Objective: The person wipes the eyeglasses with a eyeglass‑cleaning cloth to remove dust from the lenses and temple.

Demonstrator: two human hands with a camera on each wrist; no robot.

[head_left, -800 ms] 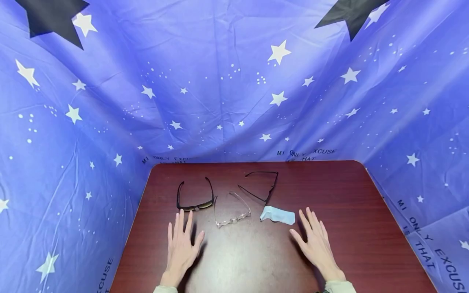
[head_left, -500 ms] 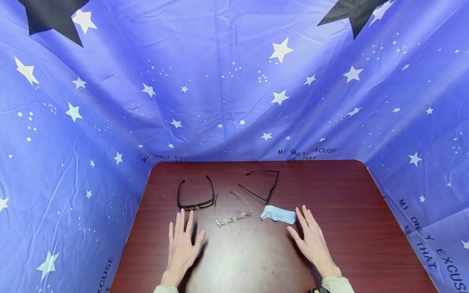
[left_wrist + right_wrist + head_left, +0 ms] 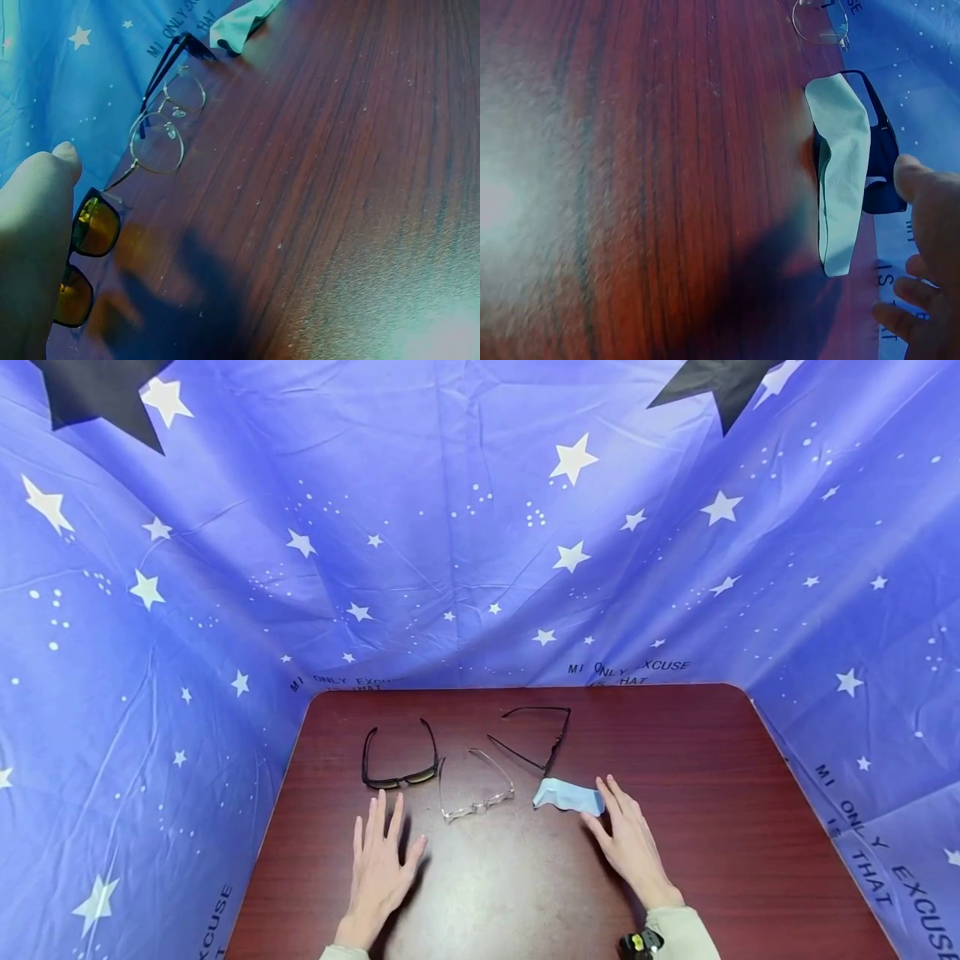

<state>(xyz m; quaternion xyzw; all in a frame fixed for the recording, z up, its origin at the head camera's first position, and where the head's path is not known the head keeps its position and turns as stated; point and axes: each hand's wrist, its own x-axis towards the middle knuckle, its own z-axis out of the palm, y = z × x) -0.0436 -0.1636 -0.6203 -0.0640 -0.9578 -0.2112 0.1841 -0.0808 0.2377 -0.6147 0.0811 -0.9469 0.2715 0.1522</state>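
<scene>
My left hand point(image 3: 377, 870) hovers with straight, spread fingers over the table, fingertips just in front of black-framed sunglasses point(image 3: 422, 776) with amber lenses point(image 3: 99, 225). It holds nothing. At the right, my right hand point(image 3: 632, 845) reaches toward a folded light-blue cloth point(image 3: 567, 796), its index fingertip and thumb tip right at the cloth's right end. Its fingers are extended and grip nothing. Round wire-rimmed glasses point(image 3: 156, 142) lie unfolded between the sunglasses and the cloth. Behind the cloth lie dark glasses point(image 3: 557, 745), temples pointing left; in the right wrist view the cloth point(image 3: 845, 165) partly covers them.
All these lie on a dark red wood-grain table point(image 3: 697, 752) with rounded back corners. A blue curtain point(image 3: 450, 527) with white stars surrounds its back and sides. A black device point(image 3: 641, 943) with yellow marks sits on the right wrist.
My right hand has moved left and slightly forward, bringing its fingertips to the cloth's end. My left hand has shifted slightly right. Glasses and cloth lie as before.
</scene>
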